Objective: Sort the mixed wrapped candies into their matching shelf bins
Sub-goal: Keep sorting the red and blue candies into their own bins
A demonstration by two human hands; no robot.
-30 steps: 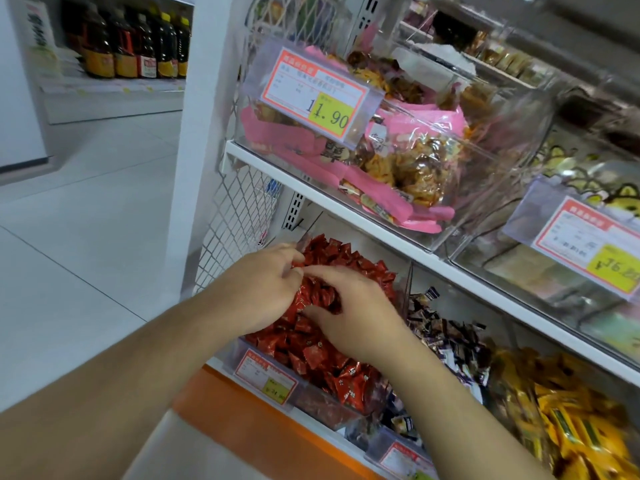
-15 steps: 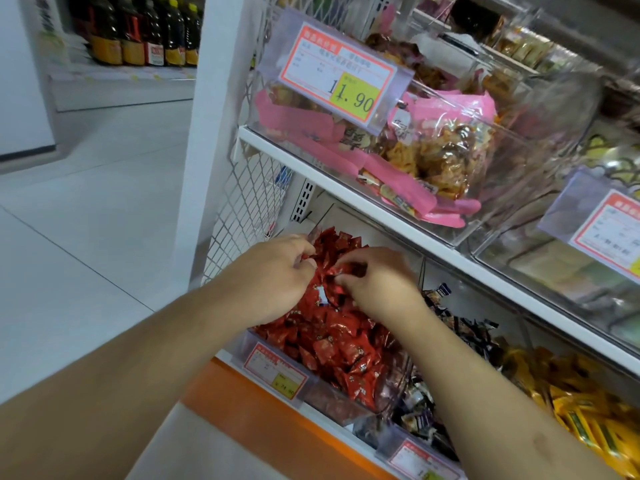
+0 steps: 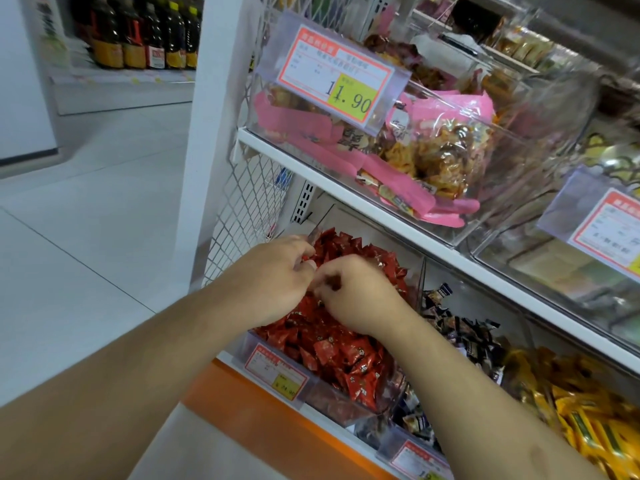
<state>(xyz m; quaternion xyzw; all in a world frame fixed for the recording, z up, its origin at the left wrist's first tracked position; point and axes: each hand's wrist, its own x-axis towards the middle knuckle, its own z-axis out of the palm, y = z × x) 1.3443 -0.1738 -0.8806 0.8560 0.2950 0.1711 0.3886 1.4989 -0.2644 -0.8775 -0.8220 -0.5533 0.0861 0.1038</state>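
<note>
Lower shelf, left bin: heaped with red candies; left hand and right hand, fingers curled, meet over the far part of the heap, seemingly pinching a wrapper, though what each grips cannot be told. Next bin right: dark-wrapped candies; beyond it, yellow candies. Sorting status, judged: underway; no stray colours visible in the red heap, hidden layers unchecked.

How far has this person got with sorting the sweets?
Hard to say. The red candies fill their bin and look nearly uniform. Both hands, left hand and right hand, are picking in that pile, fingers curled; what they hold is hidden. The dark candies and yellow candies beside it look untouched.
</note>
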